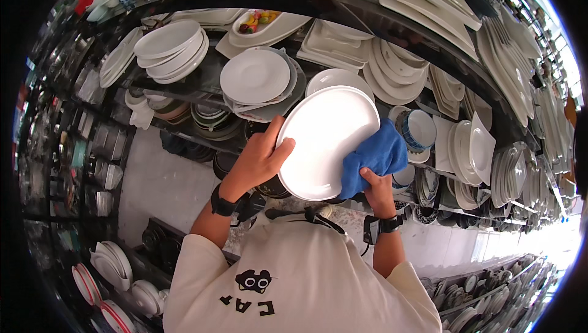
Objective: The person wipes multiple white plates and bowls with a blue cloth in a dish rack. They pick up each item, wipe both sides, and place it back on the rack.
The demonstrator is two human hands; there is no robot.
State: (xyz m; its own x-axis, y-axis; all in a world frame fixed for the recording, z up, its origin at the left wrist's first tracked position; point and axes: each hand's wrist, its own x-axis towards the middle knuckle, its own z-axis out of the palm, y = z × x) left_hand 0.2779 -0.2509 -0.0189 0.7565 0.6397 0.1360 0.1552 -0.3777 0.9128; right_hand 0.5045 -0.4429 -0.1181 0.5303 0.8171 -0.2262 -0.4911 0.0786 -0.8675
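A large white oval plate (321,144) is held up in front of my chest, tilted towards me. My left hand (264,154) grips its left rim, with the thumb on the face and the fingers behind. A blue cloth (379,154) covers the plate's lower right edge. My right hand (377,186) holds this cloth against the rim, its thumb in front; the other fingers are hidden by the cloth. Just behind the oval plate lies a round white plate (340,80) on the shelf.
Ahead, a dark shelf (206,92) bears stacked round plates (255,76), oval bowls (170,48) and square dishes (333,46). A blue-patterned bowl (418,128) stands to the right. The upper shelf edge (294,4) juts out above. More crockery (110,264) sits behind me on the left.
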